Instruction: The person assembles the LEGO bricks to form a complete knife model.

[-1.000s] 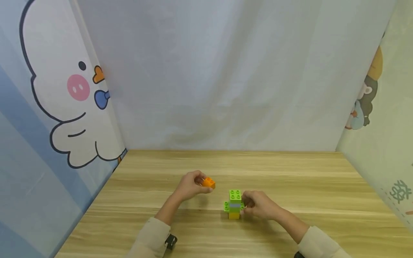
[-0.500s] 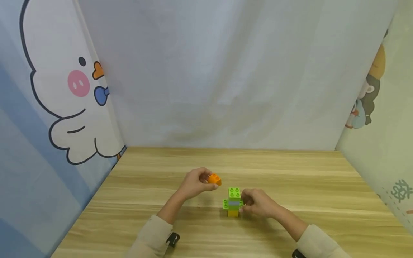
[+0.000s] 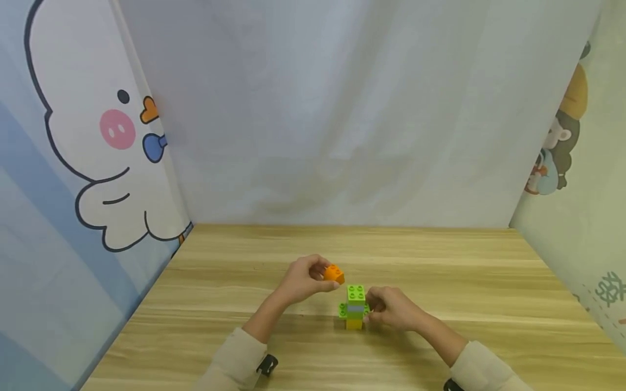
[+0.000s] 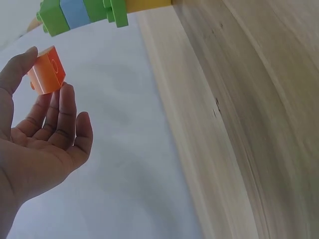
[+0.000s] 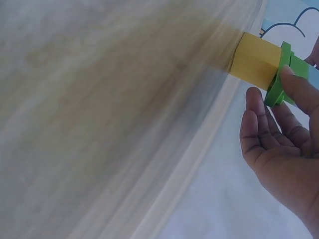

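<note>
A small stack of toy building bricks (image 3: 355, 308) stands upright on the table, with a yellow brick (image 5: 256, 59) at its base. Above that come a wide green plate (image 5: 279, 74) jutting out on both sides, a light blue layer (image 4: 75, 12) and a bright green brick (image 3: 356, 292) with studs on top. My right hand (image 3: 396, 309) pinches the right end of the green plate between thumb and fingers. My left hand (image 3: 304, 279) pinches an orange brick (image 3: 334, 274) with a slanted side, held in the air just behind and left of the stack.
The wood-grain table (image 3: 235, 250) ends at a pale cloth backdrop (image 3: 323, 108). Printed cartoon panels stand along the left (image 3: 73, 136) and right (image 3: 577, 217) sides. Dark wrist straps (image 3: 267, 365) show at the sleeves.
My left hand has carried the orange brick to the right, closer to the stack. The right hand keeps its hold on the stack, which stays in place.
</note>
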`<state>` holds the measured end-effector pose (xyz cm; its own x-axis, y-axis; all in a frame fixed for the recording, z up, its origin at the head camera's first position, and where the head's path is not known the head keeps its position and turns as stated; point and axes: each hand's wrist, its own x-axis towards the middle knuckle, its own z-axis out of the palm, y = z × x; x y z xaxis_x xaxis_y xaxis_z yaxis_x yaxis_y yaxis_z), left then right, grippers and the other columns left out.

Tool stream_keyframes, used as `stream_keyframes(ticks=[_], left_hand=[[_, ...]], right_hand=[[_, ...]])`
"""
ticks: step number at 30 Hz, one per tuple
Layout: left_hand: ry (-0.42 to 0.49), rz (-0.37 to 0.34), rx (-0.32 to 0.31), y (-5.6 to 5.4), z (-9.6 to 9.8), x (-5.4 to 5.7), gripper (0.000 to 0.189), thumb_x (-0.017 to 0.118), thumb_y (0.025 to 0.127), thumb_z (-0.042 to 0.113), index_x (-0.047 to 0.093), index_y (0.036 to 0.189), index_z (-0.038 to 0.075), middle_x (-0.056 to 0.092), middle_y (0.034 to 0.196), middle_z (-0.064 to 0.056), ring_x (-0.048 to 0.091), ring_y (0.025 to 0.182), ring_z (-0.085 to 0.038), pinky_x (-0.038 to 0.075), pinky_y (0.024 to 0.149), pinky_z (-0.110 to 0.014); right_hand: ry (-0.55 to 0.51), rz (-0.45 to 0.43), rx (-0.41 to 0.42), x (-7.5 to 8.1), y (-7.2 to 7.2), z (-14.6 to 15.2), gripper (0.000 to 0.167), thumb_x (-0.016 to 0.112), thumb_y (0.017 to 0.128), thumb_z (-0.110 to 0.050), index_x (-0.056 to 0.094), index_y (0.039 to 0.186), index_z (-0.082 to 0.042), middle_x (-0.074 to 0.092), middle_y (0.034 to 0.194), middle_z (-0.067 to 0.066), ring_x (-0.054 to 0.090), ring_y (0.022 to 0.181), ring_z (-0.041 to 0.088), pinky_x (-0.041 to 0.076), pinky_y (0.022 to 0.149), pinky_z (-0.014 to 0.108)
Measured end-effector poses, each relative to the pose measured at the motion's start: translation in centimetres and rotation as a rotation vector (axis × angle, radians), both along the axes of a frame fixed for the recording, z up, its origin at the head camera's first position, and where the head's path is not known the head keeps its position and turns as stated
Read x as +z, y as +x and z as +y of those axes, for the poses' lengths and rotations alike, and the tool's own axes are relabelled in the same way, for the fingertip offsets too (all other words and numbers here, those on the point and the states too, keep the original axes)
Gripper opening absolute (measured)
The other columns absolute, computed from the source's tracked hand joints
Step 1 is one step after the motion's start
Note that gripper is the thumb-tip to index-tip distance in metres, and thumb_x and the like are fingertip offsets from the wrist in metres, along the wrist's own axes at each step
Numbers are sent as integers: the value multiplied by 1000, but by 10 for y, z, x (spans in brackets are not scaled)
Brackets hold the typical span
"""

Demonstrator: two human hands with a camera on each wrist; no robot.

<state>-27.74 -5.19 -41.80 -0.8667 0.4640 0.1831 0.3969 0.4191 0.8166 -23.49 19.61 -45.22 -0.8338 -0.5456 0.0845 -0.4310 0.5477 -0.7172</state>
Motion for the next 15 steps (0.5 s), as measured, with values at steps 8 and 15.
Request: stream_keyframes(ticks=[8,15], left_hand=[[34,8,-43,8,7,6,39,79,75,21,62,106,5,61,90,1,57,78,-15,50,69,-27],[65,2,-75,12,10,10,38,78,76,20,62,107,6,61,92,1,57,78,-14,50,69,-28]], right_hand=[[-14,-44,-11,-4,0,2,25,73,79,-7,61,99,0,65,91,4,61,79,15,50,68,25],[-34,-51,-7,-3,1,2,24,72,80,-5,61,100,1,65,92,4,61,79,15,51,67,25]])
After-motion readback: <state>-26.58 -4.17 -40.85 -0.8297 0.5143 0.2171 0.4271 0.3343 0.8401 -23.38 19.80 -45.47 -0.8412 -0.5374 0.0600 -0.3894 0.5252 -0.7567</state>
